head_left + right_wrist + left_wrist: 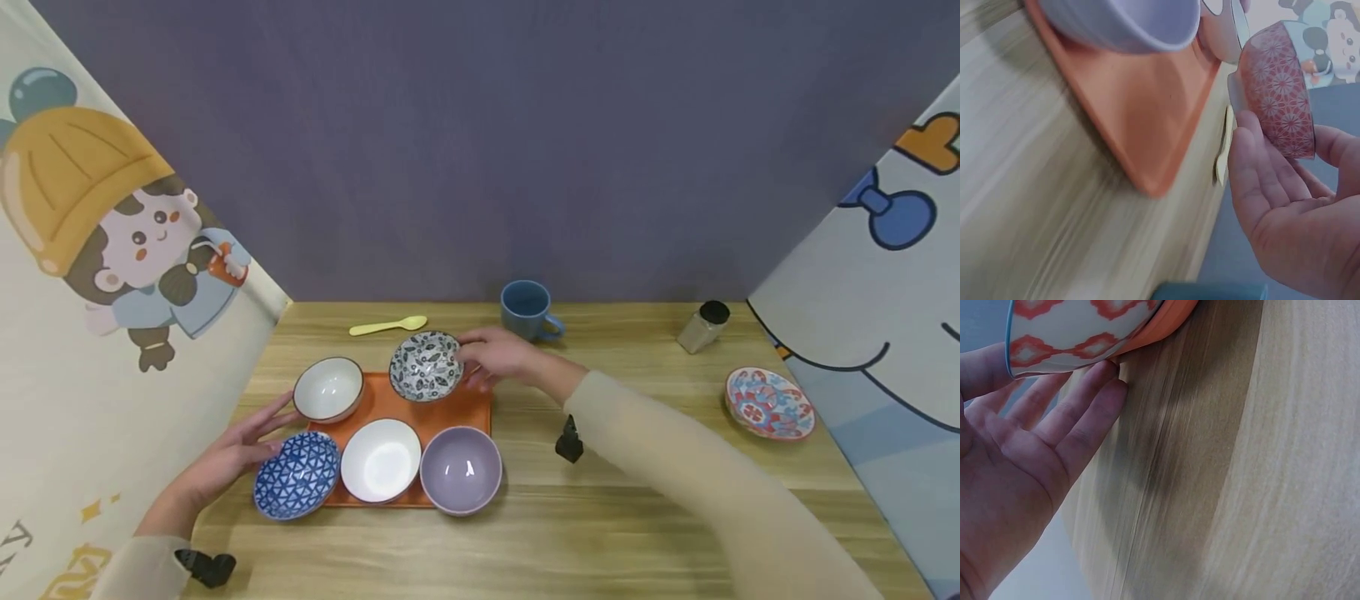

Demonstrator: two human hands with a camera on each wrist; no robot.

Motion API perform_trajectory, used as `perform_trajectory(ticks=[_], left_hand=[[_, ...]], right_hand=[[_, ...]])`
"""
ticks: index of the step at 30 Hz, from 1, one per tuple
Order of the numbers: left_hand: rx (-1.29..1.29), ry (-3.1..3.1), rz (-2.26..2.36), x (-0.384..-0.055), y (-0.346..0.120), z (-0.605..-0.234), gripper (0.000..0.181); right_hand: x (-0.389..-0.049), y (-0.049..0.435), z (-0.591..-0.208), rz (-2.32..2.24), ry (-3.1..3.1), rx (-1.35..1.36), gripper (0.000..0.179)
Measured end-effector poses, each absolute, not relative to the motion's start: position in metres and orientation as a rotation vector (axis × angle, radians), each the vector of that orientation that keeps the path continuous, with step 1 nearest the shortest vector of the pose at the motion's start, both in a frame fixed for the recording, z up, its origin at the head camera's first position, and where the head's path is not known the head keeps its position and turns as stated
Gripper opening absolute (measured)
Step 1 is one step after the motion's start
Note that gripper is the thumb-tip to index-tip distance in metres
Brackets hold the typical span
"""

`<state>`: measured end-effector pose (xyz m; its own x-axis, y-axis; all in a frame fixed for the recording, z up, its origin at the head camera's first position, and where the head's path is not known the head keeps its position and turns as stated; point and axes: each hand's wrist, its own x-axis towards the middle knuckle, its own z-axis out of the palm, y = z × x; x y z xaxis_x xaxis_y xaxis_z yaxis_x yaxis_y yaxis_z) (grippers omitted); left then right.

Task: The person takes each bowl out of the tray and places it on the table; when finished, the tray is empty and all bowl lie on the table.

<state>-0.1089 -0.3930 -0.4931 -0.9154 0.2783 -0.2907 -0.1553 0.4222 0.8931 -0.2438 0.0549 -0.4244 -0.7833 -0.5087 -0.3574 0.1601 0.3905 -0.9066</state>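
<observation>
My right hand (495, 354) holds a bowl with black-and-white leaf print inside (424, 367), above the back of the orange tray (480, 408). In the right wrist view this bowl (1279, 94) has a reddish flower pattern outside; my thumb is at its rim and my fingers are near its foot. On the left, my left hand (232, 454) has its thumb over the rim of a blue-and-white patterned bowl (297, 475). Its fingers extend, straight, toward a white bowl with a dark rim (327, 389). Red diamonds cover the blue bowl's outside (1066, 344).
Another white bowl (381, 461) and a purple bowl (461, 470) sit along the tray's front. Behind are a yellow spoon (387, 326) and a blue mug (525, 310). A black-capped jar (702, 327) and a red-and-blue patterned dish (769, 403) stand at the right, near the wall.
</observation>
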Motion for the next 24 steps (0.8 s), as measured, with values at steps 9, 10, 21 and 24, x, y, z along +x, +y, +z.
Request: perform_trajectory(ticks=[9,10,21,24], left_hand=[[0.124,2.277,1.528,-0.107,-0.395,-0.491,0.074],[0.136,2.281,1.523,-0.107,-0.396,-0.491,0.074],[0.32,2.225,1.532,-0.111,-0.395,-0.496,0.067],[0.321,2.247,1.531,-0.111,-0.394,-0.497,0.064]], right_hand=[[-0.235,0.114,-0.414,-1.459,2.071,-0.285,0.05],[-0.234,0.12,-0.413,-1.463,2.072,-0.274,0.051],[-0.209,0.203,-0.415,-1.576,2.069,-0.159,0.061],[-0.199,0.225,-0.416,-1.606,2.07,-0.153,0.064]])
